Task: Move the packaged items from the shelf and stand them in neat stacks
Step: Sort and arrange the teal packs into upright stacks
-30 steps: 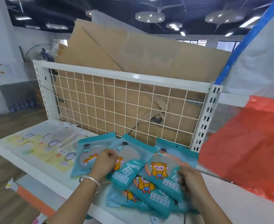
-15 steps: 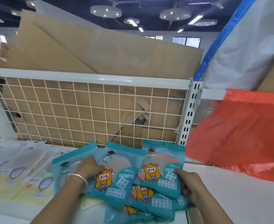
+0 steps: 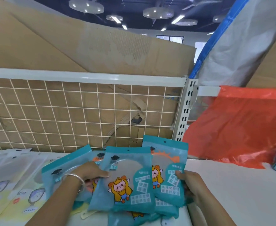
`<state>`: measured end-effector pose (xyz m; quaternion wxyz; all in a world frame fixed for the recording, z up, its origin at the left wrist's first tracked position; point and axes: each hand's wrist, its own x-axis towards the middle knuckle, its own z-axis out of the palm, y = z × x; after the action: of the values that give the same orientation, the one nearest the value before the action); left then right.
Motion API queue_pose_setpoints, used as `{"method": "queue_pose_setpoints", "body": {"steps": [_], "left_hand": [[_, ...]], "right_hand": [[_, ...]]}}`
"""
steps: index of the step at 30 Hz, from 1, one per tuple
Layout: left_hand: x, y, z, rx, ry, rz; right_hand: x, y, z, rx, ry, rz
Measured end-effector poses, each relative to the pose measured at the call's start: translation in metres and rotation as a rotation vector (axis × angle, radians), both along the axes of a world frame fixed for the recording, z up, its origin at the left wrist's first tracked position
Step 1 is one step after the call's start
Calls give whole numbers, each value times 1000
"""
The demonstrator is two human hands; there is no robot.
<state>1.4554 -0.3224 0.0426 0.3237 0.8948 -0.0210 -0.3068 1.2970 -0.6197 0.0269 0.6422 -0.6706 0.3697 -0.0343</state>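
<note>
Several teal packets printed with a cartoon figure lie fanned and overlapping on the white shelf (image 3: 231, 185). The front teal packet (image 3: 125, 181) tilts up toward the camera. My left hand (image 3: 91, 172), with a silver bangle on the wrist, grips the left edge of that packet, thumb on its face. My right hand (image 3: 191, 181) grips the right edge of the right teal packet (image 3: 168, 162), fingers hidden behind it. More teal packets (image 3: 59, 173) lie under my left hand and beneath the pile.
Pale yellow packets (image 3: 11, 190) lie flat at the left of the shelf. A white wire grid (image 3: 85, 115) with cardboard (image 3: 101, 51) behind it backs the shelf. A perforated upright (image 3: 185, 111) and an orange plastic sheet (image 3: 241, 128) stand at the right.
The view has swung to the right and closer. Both hands have drawn the teal packets together, and the front packet now lies over the others, raised toward the camera.
</note>
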Motion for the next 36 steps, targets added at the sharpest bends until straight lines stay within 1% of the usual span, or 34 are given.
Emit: {"method": "queue_pose_setpoints", "body": {"steps": [4,8,9,12,14,20,24,28,30,33,36], "left_hand": [[2,-9,-3,-157,131,-5],[-5,-30,7,-391,148,-39],[-5,-37,7,-425,158,-78],[-16,-67,12,-436,108,-200],[-28,-95,14,-459,61,-232],[-82,-183,17,-543,-21,-457],[-127,-238,14,-630,-52,-558],[-180,-293,13,-723,-24,-646],[-209,-320,13,-765,-36,-673],[-253,-359,14,-833,-38,-654],[-291,-391,18,-896,-59,-663]], "right_hand": [[-13,6,10,-55,-48,-23],[-37,9,20,-10,-164,-137],[-45,10,22,7,-189,-173],[-71,2,20,18,-233,-250],[-93,-8,17,-16,-240,-305],[-175,-47,14,-107,-268,-518],[-233,-71,20,-136,-309,-639],[-293,-94,24,-172,-308,-723],[-322,-107,25,-188,-300,-757],[-368,-135,23,-205,-309,-825],[-407,-161,28,-201,-332,-836]]}}
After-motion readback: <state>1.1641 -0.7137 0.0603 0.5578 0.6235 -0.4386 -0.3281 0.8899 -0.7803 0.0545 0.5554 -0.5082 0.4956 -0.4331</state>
